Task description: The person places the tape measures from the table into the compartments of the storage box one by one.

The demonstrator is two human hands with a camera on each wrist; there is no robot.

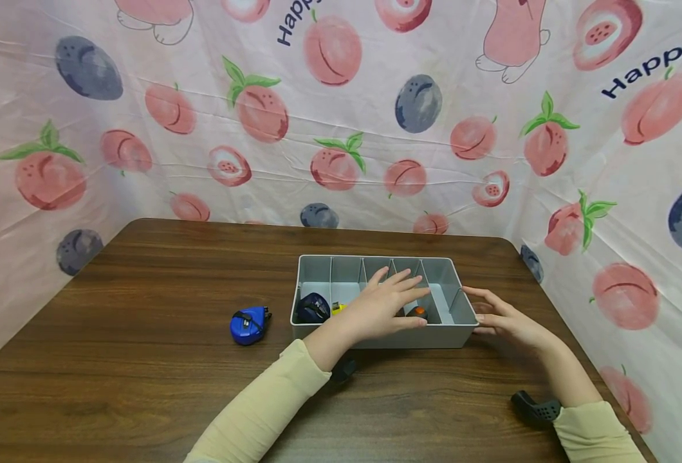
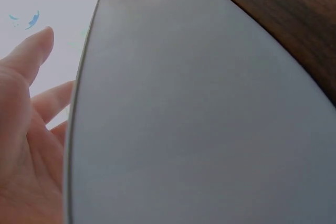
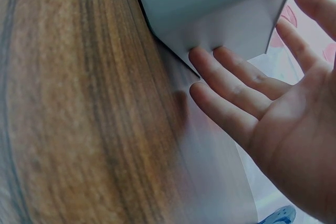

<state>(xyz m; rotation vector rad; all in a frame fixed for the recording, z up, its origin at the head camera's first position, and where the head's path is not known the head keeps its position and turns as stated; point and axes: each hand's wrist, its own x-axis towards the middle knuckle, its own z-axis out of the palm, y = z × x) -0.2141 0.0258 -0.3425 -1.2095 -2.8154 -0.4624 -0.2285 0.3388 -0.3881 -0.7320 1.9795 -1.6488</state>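
Observation:
A grey divided storage box (image 1: 416, 335) sits on the table. My left hand (image 1: 383, 307) is spread over its middle compartments, fingers straight, with nothing seen in its grasp. In the left wrist view, that hand (image 2: 26, 145) shows beyond the rim of the box's long wall (image 2: 184, 103). At the box's right end is my right hand (image 1: 506, 319); its extended fingertips (image 3: 199, 56) touch the end wall (image 3: 231, 35) in the right wrist view. A dark blue tape measure (image 1: 313, 308) lies in the leftmost compartment. Partly hidden by my left arm are a yellow item (image 1: 338, 308) and a dark item with an orange part (image 1: 418, 312).
A bright blue tape measure (image 1: 249, 325) lies on the brown wooden table (image 1: 144, 334), left of the box. A fruit-print curtain (image 1: 341, 128) stands behind the table and along its sides. Black wrist devices (image 1: 534, 409) show below the forearms.

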